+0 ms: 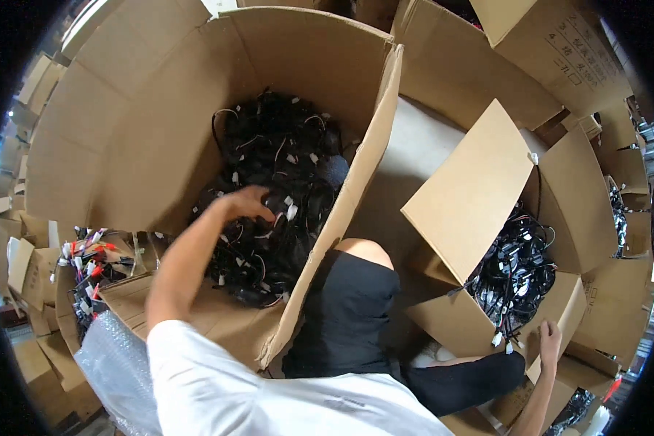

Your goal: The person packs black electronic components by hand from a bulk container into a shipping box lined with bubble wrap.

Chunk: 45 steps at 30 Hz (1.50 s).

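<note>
Cardboard boxes (pixel 472 65) crowd around. Half-curled, the left hand (pixel 252 203) reaches among black cables (pixel 283 156) in a large carton (pixel 149 123); the right hand (pixel 550 338) curls at a flap (pixel 570 309). Neither grip is clear.

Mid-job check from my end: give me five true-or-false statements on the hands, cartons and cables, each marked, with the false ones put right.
1. The left hand is inside the large carton, among black cables. True.

2. The right hand is in the large carton too. False: it is at a flap of the smaller carton on the right.

3. White connectors show on the smaller carton's cable pile. True.

4. The bubble wrap at lower left is solid red. False: it is clear.

5. Both cartons are closed. False: both stand open, with cables visible inside.
</note>
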Tool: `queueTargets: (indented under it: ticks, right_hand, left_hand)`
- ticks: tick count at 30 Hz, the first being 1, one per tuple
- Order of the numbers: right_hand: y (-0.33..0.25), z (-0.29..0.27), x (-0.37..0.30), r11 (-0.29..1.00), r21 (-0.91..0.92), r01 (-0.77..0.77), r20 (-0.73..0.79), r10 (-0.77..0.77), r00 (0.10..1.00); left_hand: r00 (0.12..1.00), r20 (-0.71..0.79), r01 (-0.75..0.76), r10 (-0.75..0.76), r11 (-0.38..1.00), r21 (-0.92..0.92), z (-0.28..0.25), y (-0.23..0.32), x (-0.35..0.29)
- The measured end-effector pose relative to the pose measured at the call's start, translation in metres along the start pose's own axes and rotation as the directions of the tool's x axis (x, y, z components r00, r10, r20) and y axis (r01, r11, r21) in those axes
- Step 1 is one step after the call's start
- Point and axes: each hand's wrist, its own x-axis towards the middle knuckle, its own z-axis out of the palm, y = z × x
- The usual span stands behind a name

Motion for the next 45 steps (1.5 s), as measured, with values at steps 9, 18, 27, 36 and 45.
queueTargets:
  ticks: [9, 18, 27, 36, 45]
  right_hand:
    - [-0.401, 0.086, -0.069, 0.451, 0.755, 0.476, 0.001, -0.727, 0.687]
    - [-0.468, 0.11, -0.103, 0.172, 0.967, 0.19, -0.031, -0.656, 0.754]
    - [-0.352, 0.055, -0.083, -0.13, 0.978, 0.161, -0.199, -0.367, 0.909]
    - [-0.313, 0.031, -0.115, -0.094, 0.992, 0.089, -0.107, -0.209, 0.972]
    - [-0.367, 0.03, -0.129, -0.216, 0.935, 0.282, -0.352, -0.455, 0.818]
  left_hand:
    - [0.625, -0.382, -0.781, 0.681, 0.555, -0.287, -0.092, 0.197, -0.185]
    - [0.804, -0.089, -0.572, 0.588, 0.722, -0.388, -0.033, 0.116, -0.153]
    - [0.876, 0.216, -0.481, 0.43, 0.764, 0.429, 0.151, -0.16, -0.106]
    - [0.681, -0.637, -0.726, 0.361, 0.445, -0.524, -0.036, 0.18, -0.198]
    - [0.563, -0.56, -0.796, 0.608, 0.215, -0.566, 0.113, 0.38, -0.226]
